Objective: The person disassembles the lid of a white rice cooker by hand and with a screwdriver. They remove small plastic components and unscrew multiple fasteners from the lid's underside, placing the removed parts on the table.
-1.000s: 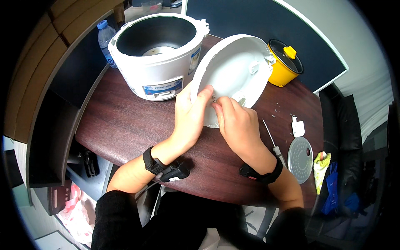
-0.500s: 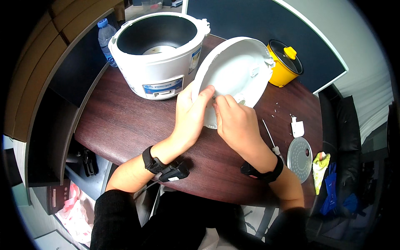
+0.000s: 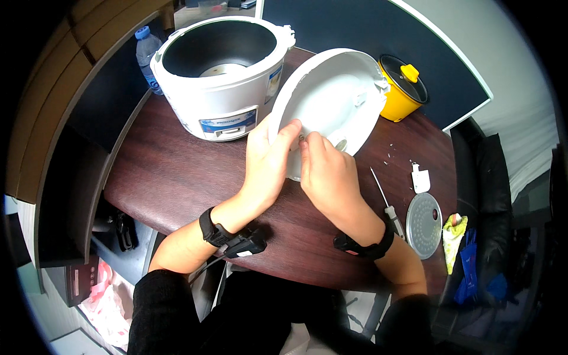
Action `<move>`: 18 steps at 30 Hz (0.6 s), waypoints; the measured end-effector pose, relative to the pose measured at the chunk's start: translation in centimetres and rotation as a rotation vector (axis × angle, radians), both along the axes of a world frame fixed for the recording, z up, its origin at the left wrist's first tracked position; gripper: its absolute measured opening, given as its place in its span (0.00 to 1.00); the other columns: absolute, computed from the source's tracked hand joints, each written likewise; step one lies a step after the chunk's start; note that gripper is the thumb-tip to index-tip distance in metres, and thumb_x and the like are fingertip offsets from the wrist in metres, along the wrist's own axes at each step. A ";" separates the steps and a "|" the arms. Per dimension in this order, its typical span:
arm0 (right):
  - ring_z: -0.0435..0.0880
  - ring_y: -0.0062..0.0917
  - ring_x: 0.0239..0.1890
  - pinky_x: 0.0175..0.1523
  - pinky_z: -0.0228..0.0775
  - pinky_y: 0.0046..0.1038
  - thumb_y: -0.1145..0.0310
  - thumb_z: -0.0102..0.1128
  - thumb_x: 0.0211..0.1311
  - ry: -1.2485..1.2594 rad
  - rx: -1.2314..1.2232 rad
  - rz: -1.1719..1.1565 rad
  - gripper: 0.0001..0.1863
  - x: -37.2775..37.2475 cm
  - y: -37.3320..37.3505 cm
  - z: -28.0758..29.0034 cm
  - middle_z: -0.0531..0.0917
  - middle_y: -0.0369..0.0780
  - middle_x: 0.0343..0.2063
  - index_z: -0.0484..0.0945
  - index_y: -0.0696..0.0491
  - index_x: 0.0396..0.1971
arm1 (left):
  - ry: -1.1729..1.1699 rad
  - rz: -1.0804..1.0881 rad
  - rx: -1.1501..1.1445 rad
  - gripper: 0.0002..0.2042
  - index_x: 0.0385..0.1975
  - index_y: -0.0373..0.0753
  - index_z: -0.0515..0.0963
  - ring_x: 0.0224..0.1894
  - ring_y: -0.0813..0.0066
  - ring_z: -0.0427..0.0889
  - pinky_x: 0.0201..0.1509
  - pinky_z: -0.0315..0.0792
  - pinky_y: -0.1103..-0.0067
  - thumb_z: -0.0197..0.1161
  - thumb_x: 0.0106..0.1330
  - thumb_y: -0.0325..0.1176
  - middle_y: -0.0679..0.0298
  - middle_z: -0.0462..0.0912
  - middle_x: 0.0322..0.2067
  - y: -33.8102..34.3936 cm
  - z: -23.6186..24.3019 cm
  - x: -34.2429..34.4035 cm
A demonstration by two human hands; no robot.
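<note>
A white rice cooker lid (image 3: 331,89) is tilted up over the table, its hollow inner side toward me. My left hand (image 3: 269,157) grips its lower left rim, thumb on the inside. Inside the lid near that thumb, the fingers of my right hand (image 3: 328,171) are pinched together; whatever they hold, if anything, is hidden. A small round fitting shows by the right fingertips. Behind the lid to the left stands the white rice cooker body (image 3: 207,100), uncovered, with a dark inside.
Right on the brown table (image 3: 177,183) lie a screwdriver (image 3: 390,210), a round perforated metal plate (image 3: 423,228), a small white plastic piece (image 3: 420,179) and tiny scraps. A yellow pot (image 3: 402,94) stands at the back right, a water bottle (image 3: 148,56) at the back left. A dark partition (image 3: 337,29) rises behind.
My right hand has pulled back slightly from the small fitting inside the lid, its fingers still pinched. The left hand keeps its grip; the whole view has shifted a little.
</note>
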State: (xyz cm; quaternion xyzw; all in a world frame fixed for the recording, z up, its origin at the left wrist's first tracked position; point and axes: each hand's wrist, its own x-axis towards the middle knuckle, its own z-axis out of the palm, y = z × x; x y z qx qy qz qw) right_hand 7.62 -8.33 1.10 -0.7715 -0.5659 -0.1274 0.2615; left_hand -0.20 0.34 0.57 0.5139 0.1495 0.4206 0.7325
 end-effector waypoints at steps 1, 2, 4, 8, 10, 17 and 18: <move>0.79 0.41 0.20 0.25 0.71 0.36 0.70 0.49 0.62 0.025 0.005 -0.010 0.07 -0.1 0.1 0.0 0.76 0.46 0.18 0.68 0.57 0.26 | 0.000 0.005 0.007 0.10 0.32 0.33 0.74 0.29 0.84 0.68 0.34 0.65 0.83 0.55 0.63 0.35 0.69 0.73 0.25 0.0 0.0 0.0; 0.79 0.42 0.20 0.25 0.71 0.37 0.69 0.49 0.63 0.051 0.010 -0.020 0.08 -0.3 0.1 0.1 0.76 0.46 0.18 0.68 0.57 0.26 | 0.001 0.010 0.014 0.10 0.32 0.33 0.74 0.29 0.84 0.68 0.34 0.64 0.83 0.55 0.63 0.35 0.69 0.73 0.25 0.0 0.0 0.0; 0.78 0.44 0.20 0.26 0.70 0.39 0.68 0.48 0.63 0.136 0.040 -0.024 0.10 -0.5 0.3 0.0 0.76 0.47 0.18 0.68 0.57 0.25 | 0.006 0.014 0.030 0.10 0.32 0.33 0.74 0.29 0.84 0.68 0.34 0.64 0.83 0.55 0.63 0.35 0.69 0.73 0.25 0.1 -0.1 -0.1; 0.77 0.47 0.22 0.27 0.69 0.42 0.68 0.49 0.63 0.341 0.122 0.009 0.11 -0.3 0.4 -0.7 0.77 0.49 0.18 0.68 0.58 0.24 | -0.003 0.006 0.033 0.10 0.33 0.33 0.74 0.29 0.84 0.68 0.33 0.64 0.84 0.55 0.63 0.35 0.69 0.72 0.25 0.2 0.0 -0.1; 0.77 0.47 0.22 0.26 0.68 0.42 0.68 0.49 0.63 0.369 0.136 0.047 0.11 -0.1 0.4 -0.8 0.77 0.49 0.18 0.68 0.58 0.24 | -0.004 0.003 0.024 0.10 0.33 0.33 0.74 0.29 0.85 0.68 0.33 0.64 0.84 0.55 0.63 0.35 0.70 0.72 0.25 0.1 -0.1 -0.1; 0.78 0.40 0.20 0.24 0.70 0.37 0.69 0.53 0.59 0.041 0.035 0.101 0.07 0.8 -0.9 0.5 0.75 0.44 0.18 0.69 0.55 0.25 | -0.017 -0.021 -0.004 0.11 0.34 0.33 0.74 0.29 0.85 0.68 0.33 0.64 0.84 0.55 0.63 0.35 0.70 0.72 0.26 -0.2 0.0 -0.1; 0.78 0.39 0.20 0.24 0.70 0.36 0.70 0.53 0.59 -0.018 0.032 0.109 0.07 0.9 -0.9 0.6 0.75 0.43 0.19 0.69 0.55 0.25 | -0.014 -0.024 0.001 0.11 0.34 0.32 0.74 0.29 0.85 0.68 0.33 0.64 0.84 0.55 0.63 0.35 0.70 0.73 0.26 -0.1 -0.1 -0.2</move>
